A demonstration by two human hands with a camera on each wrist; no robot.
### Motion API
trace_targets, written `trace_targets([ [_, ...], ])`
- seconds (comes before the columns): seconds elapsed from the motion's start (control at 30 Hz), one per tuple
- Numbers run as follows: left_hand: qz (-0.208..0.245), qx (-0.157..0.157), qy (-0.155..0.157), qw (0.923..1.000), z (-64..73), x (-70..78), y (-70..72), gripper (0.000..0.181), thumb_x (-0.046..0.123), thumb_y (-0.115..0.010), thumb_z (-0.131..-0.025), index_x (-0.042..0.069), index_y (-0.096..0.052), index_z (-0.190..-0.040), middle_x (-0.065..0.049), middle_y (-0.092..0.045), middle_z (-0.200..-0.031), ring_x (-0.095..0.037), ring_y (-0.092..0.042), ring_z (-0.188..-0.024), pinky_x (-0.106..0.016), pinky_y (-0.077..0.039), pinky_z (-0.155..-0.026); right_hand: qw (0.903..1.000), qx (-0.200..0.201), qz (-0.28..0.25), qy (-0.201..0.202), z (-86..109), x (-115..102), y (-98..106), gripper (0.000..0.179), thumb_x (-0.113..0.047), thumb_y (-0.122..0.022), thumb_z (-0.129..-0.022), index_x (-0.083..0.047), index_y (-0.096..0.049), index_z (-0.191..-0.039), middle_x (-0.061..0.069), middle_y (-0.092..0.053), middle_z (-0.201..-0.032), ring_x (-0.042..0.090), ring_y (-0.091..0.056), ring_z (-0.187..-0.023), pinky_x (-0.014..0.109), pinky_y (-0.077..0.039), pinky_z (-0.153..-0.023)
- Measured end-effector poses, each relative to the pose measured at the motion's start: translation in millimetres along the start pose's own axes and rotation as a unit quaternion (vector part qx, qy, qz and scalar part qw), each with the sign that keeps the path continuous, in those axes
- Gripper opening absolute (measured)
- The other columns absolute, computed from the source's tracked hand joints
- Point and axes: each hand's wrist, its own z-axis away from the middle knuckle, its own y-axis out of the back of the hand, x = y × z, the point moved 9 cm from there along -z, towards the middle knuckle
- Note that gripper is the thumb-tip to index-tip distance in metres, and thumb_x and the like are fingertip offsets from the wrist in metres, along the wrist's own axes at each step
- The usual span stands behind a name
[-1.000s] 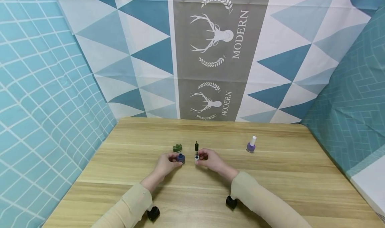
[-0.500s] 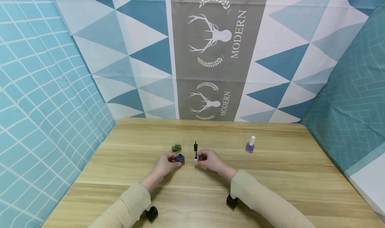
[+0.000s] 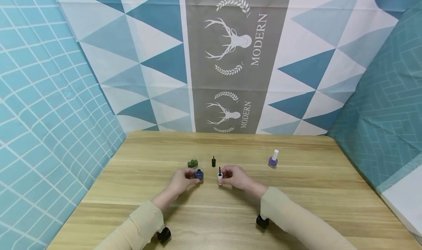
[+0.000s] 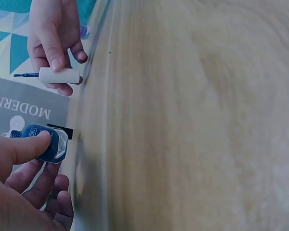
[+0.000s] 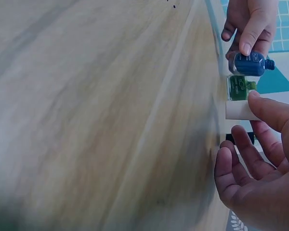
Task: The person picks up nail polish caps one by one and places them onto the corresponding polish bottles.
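My left hand (image 3: 180, 180) pinches an uncapped dark blue nail polish bottle (image 3: 199, 175) between thumb and fingers, its neck pointing up. To the right of it, my right hand (image 3: 239, 177) holds a white nail polish cap (image 3: 220, 180) with the brush up. In the left wrist view the blue-coated brush (image 4: 26, 75) sticks out of that cap, apart from the bottle. Behind the left hand stands an uncapped green nail polish bottle (image 3: 192, 164). A black cap (image 3: 213, 162) stands brush up between the two hands, farther back.
A purple nail polish bottle (image 3: 273, 162) with a white cap stands farther right on the wooden table (image 3: 296, 206). Patterned cloth (image 3: 230, 59) hangs behind the table's back edge, with blue cloth at both sides. A black camera (image 3: 163, 235) is strapped under each wrist.
My right hand has moved slightly right and toward me with the white cap, so its brush no longer overlaps the black cap in the head view. The left hand holds the blue bottle nearly still.
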Motion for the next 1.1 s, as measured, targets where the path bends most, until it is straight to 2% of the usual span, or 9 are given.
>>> trace_targets([
  [0.2,-0.004,-0.011,-0.012,0.9999,1.9,10.5,-0.6,0.029,0.008,-0.075,-0.077,0.005,-0.067,-0.105,-0.004,-0.066,-0.092,-0.017,-0.058,-0.084,-0.031,-0.049,-0.076,1.0000,-0.001,0.007,0.003,10.4,-1,14,0.024,-0.014,-0.074,-0.080,-0.003,-0.065,-0.099,0.004,-0.066,-0.091,0.017,-0.061,-0.088,0.032,-0.051,-0.080],
  [0.4,0.001,-0.009,-0.023,0.9997,4.6,22.8,0.6,0.028,0.006,-0.075,-0.077,0.005,-0.068,-0.104,-0.004,-0.066,-0.090,-0.016,-0.058,-0.082,-0.029,-0.049,-0.072,0.9998,0.006,0.016,0.011,18.1,-5,30,0.020,-0.015,-0.074,-0.081,-0.005,-0.066,-0.096,0.001,-0.065,-0.089,0.016,-0.058,-0.087,0.030,-0.049,-0.076],
  [0.7,0.000,-0.012,-0.037,0.9993,11.9,38.9,3.5,0.027,0.010,-0.077,-0.076,0.007,-0.069,-0.102,-0.004,-0.066,-0.092,-0.019,-0.059,-0.086,-0.029,-0.050,-0.072,0.9978,0.024,0.058,0.021,25.8,-17,51,0.021,-0.017,-0.073,-0.082,-0.004,-0.066,-0.098,0.004,-0.068,-0.092,0.021,-0.062,-0.092,0.046,-0.048,-0.088],
  [1.1,-0.012,-0.018,-0.062,0.9978,22.9,60.6,9.5,0.023,0.016,-0.077,-0.078,0.012,-0.070,-0.100,0.001,-0.066,-0.088,-0.017,-0.057,-0.087,-0.029,-0.049,-0.070,0.9978,0.043,0.050,-0.008,38.4,-33,84,0.029,-0.025,-0.071,-0.084,-0.006,-0.064,-0.105,0.003,-0.068,-0.097,0.022,-0.061,-0.098,0.034,-0.050,-0.077],
])
